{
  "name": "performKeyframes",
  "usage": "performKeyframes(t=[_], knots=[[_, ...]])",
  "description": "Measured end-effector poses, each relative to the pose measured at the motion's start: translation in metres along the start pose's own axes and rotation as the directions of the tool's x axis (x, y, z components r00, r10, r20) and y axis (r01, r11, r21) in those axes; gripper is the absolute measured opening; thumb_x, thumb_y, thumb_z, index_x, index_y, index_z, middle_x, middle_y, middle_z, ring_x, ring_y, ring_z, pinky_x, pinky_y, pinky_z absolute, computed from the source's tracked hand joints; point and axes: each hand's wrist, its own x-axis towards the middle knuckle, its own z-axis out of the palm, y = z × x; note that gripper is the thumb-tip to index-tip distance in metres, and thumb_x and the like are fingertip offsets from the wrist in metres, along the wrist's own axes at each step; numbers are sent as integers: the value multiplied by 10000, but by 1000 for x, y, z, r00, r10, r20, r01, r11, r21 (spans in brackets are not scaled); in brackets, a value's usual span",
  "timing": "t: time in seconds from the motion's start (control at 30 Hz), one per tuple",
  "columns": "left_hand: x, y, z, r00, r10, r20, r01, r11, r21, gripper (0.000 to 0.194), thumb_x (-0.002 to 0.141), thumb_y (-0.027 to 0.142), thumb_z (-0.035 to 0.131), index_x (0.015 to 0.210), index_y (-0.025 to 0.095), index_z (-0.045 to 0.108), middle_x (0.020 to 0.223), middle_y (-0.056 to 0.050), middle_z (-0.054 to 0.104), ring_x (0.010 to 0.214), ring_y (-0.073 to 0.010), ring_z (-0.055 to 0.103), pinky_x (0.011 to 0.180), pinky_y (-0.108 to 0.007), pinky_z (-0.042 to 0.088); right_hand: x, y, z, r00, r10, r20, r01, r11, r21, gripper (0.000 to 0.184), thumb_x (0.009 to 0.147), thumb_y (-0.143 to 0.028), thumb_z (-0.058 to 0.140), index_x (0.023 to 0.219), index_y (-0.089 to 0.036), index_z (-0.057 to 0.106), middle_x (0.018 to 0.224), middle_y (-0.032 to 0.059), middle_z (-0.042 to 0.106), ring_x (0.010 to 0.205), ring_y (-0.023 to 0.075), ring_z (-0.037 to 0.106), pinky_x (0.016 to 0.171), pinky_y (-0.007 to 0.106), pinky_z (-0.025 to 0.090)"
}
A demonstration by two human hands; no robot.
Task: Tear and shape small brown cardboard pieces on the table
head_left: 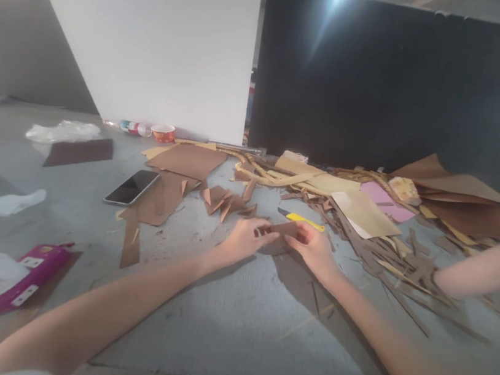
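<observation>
A small piece of brown paper or thin card (285,230) is held between my two hands over the middle of the table. My left hand (247,237) pinches its left edge. Thumb and fingers of my right hand (311,246) close on its right side. Just beyond my right hand lies a yellow utility knife (303,220), its dark tip pointing left. Folded brown pieces with pointed corners (224,201) lie beyond my left hand. Brown sheets (188,160) are spread farther back on the left.
A phone (133,187) and a purple tissue pack (25,280) lie left. Brown strips (386,275) are heaped at right, where another person's arm (489,271) reaches in. A pink sheet (387,201), large brown sheets (466,199) and a red paper cup (163,132) are along the back.
</observation>
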Motion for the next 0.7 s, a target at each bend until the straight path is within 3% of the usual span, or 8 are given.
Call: performKeyframes(t=[0.13, 0.33, 0.53, 0.7], knots=[[-2, 0, 3, 999, 34, -40, -31, 996, 82, 182, 954, 263, 700, 797, 179, 738, 781, -31, 702, 712, -167, 620, 688, -284, 466, -1, 1, 6, 997, -71, 12, 71, 992, -105, 327, 908, -464, 701, 1131, -226, 686, 1112, 85, 783, 1022, 261, 746, 895, 379, 592], [2, -16, -3, 999, 8, -43, -3, 994, 109, 71, 900, 257, 772, 877, 190, 770, 822, -29, 712, 726, -168, 637, 737, -298, 502, 2, 4, -1, 988, -138, -75, 105, 934, -340, 216, 897, -422, 690, 972, -222, 726, 923, 53, 777, 882, 252, 715, 800, 355, 555], [2, -19, -2, 1000, -15, -21, 17, 996, 84, 99, 867, 283, 793, 856, 194, 753, 810, -29, 731, 747, -189, 662, 722, -305, 510, 4, 9, -2, 991, -124, -44, 100, 929, -357, 191, 882, -395, 708, 975, -230, 733, 950, 56, 793, 872, 248, 724, 784, 352, 552], [3, -18, -4, 999, -51, 11, 51, 998, -38, 224, 888, 388, 750, 789, 187, 746, 795, -29, 733, 747, -186, 660, 670, -283, 492, 4, 12, -1, 993, -92, -71, 73, 970, -233, 281, 860, -413, 733, 1061, -217, 721, 981, 61, 802, 873, 241, 744, 835, 379, 578]])
